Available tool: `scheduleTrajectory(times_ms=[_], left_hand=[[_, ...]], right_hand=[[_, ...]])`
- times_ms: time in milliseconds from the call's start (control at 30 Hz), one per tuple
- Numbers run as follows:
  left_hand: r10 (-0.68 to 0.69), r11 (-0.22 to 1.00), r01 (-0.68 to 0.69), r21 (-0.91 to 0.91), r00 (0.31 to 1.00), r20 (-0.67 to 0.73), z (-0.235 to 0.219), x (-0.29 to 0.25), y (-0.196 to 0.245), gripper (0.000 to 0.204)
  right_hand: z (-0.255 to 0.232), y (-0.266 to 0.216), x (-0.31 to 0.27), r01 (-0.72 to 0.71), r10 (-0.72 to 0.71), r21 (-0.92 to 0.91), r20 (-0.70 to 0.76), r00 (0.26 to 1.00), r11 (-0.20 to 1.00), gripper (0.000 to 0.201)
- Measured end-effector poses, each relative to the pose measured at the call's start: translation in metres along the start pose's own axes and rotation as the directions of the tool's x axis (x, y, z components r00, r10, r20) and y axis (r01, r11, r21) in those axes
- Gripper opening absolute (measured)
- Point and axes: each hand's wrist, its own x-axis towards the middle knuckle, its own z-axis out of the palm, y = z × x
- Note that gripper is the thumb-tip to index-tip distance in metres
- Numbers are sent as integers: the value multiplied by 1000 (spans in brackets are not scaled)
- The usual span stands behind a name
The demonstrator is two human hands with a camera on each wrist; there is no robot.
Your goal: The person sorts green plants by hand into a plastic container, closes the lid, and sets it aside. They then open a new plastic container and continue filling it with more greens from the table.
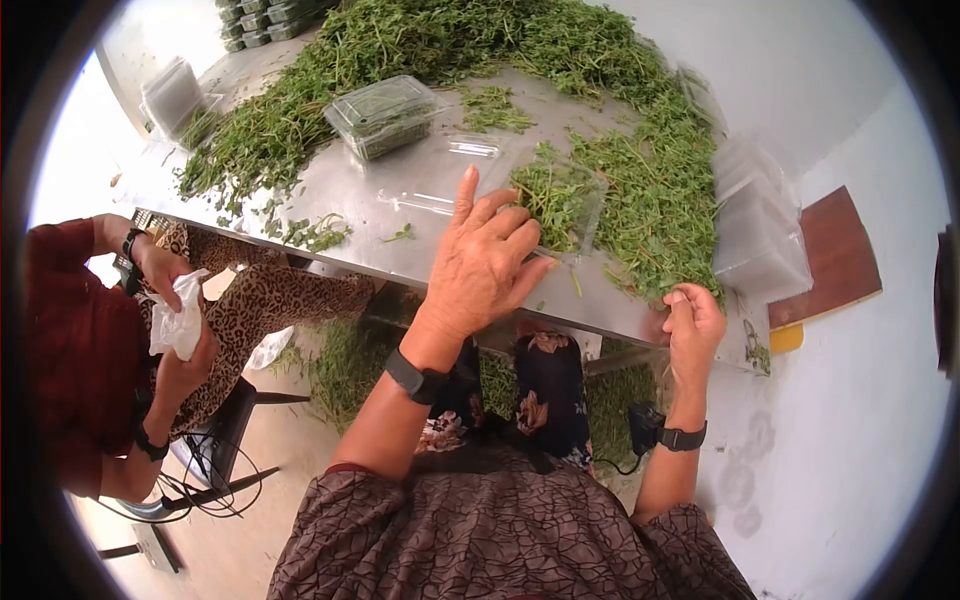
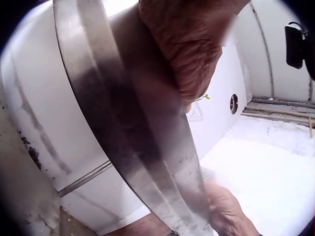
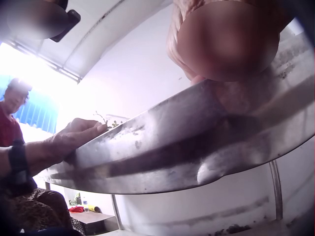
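Note:
A clear open container [image 1: 597,215] holding green sprigs [image 1: 548,192] lies on the metal table. My left hand [image 1: 485,262] is over its near left side, fingers bent and thumb spread; in the right wrist view the left hand [image 3: 76,140] has its fingertips beside a few sprigs. At the table's front edge, my right hand [image 1: 695,330] has curled fingers, with thumb and forefinger close together beside the leafy pile [image 1: 660,205]; whether they pinch a stem cannot be made out. The left wrist view shows the right hand [image 2: 226,209] at the metal edge [image 2: 162,167].
A closed, filled container [image 1: 385,112] stands behind, with more greens [image 1: 430,45] heaped around. Stacks of empty clear containers stand right [image 1: 760,230] and left [image 1: 175,100]. Another person [image 1: 75,340] sits at left, holding a white cloth-like item [image 1: 178,325]. Greens also lie on the floor.

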Motion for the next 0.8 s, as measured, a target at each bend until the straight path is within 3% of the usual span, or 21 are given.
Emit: scheduleTrajectory(times_ms=[800], left_hand=[[-50,998,51,-32,998,50,-1,0,1,32]], right_hand=[[0,1,-3,40,-41,-102,-9,999,994,11]])
